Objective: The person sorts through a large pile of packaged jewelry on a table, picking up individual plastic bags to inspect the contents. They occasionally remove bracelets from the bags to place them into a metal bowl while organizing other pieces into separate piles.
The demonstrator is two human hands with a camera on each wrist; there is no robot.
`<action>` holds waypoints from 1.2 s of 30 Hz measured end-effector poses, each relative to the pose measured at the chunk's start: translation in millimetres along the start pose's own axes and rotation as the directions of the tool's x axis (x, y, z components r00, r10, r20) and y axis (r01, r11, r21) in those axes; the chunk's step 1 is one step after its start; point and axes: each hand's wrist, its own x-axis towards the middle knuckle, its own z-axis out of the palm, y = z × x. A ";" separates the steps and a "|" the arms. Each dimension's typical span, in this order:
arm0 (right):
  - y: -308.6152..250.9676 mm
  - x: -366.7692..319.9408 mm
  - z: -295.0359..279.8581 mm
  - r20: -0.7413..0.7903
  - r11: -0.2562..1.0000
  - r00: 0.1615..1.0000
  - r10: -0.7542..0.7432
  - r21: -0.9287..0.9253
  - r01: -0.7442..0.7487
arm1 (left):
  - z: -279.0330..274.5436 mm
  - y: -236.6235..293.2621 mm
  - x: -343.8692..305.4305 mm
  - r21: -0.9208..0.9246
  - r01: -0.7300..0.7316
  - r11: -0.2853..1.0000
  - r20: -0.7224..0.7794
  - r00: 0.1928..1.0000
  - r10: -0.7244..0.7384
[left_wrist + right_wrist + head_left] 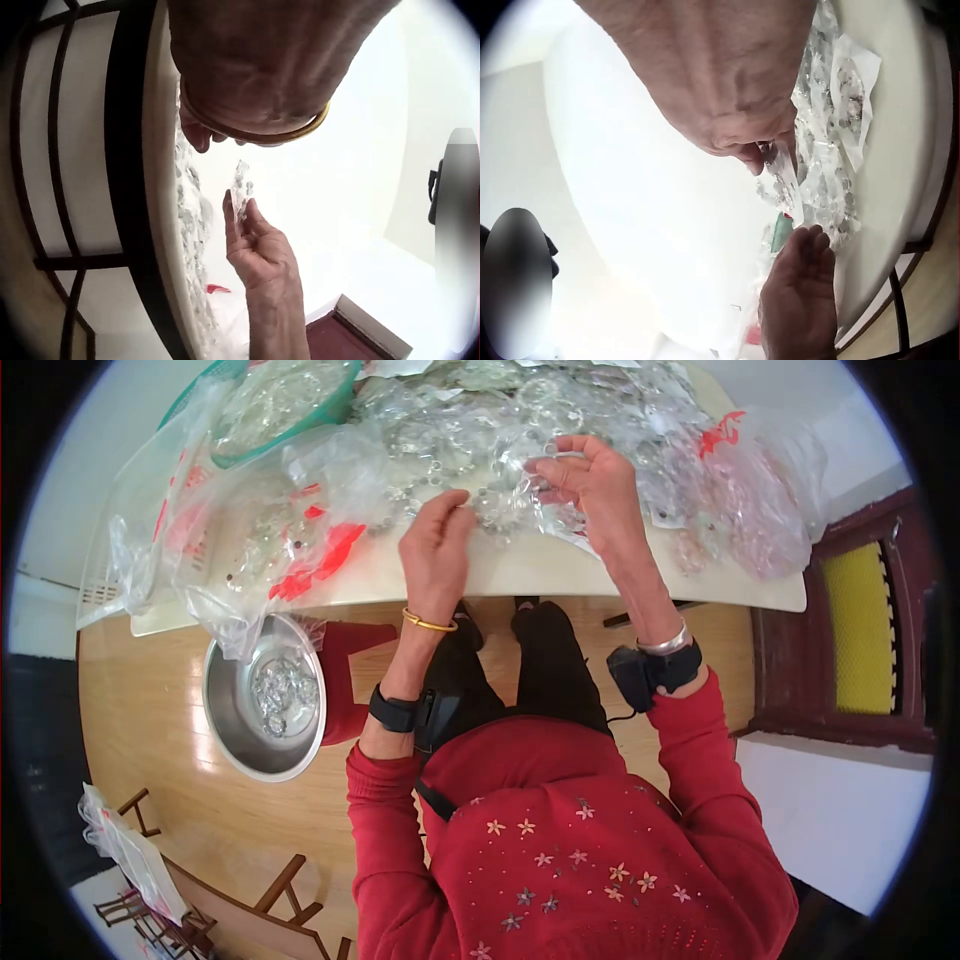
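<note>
The right hand (pixel 603 495) pinches a small clear plastic packet (pixel 239 191) with shiny bits between thumb and fingers, above the table's near half. In the right wrist view this packet (pixel 782 176) hangs from the fingers toward the left hand (pixel 801 296). The left hand (pixel 436 550) is held to the left of it, fingers together and loosely bent, with nothing seen in them; whether its fingertips touch the packet's end cannot be told. Beyond both hands spreads a heap of clear packets (pixel 450 435) on the pale table (pixel 520 572).
A green basket (pixel 345 405) of clear pieces stands back left. Plastic bags with red parts (pixel 320 560) lie on the left, and another bag (pixel 755 510) on the right. Below the table's left edge is a steel basin (pixel 222 710) with clear pieces inside. Wooden chairs (pixel 240 905) stand lower left.
</note>
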 end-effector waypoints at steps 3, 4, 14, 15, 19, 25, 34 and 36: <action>9.8 -18.6 -5.2 0.022 0.990 1.000 0.011 0.138 -0.014 | 4.3 24.8 -4.3 -0.414 0.271 0.869 0.107 0.963 -0.249; 14.9 -22.1 -6.1 0.043 0.984 0.999 -0.011 0.177 0.004 | 5.1 30.1 -6.5 -0.581 0.387 0.716 0.183 0.919 -0.348; 13.8 -43.9 -3.6 0.117 0.957 0.993 -0.027 0.290 -0.008 | 13.9 22.7 -22.1 -0.504 0.486 0.714 0.303 0.874 -0.380; 15.0 -44.2 -3.8 0.113 0.957 0.993 -0.028 0.290 -0.007 | 15.7 23.6 -24.5 -0.516 0.467 0.718 0.276 0.884 -0.377; 18.6 -44.9 -4.5 0.127 0.941 0.992 -0.019 0.337 -0.025 | 16.8 23.1 -28.4 -0.539 0.431 0.724 0.239 0.902 -0.360; 32.1 -43.7 -7.4 0.028 0.972 0.995 -0.092 0.220 0.084 | 11.6 15.9 -28.9 -0.492 0.307 0.815 0.172 0.952 -0.254; 25.9 -65.1 0.0 0.297 0.879 0.940 0.168 0.387 -0.280 | 11.4 13.9 -24.8 -0.180 -0.231 0.956 -0.082 0.972 0.220; 25.8 -65.2 0.4 0.264 0.897 0.950 0.164 0.360 -0.255 | 10.9 14.3 -25.0 -0.232 -0.122 0.965 -0.112 0.989 0.098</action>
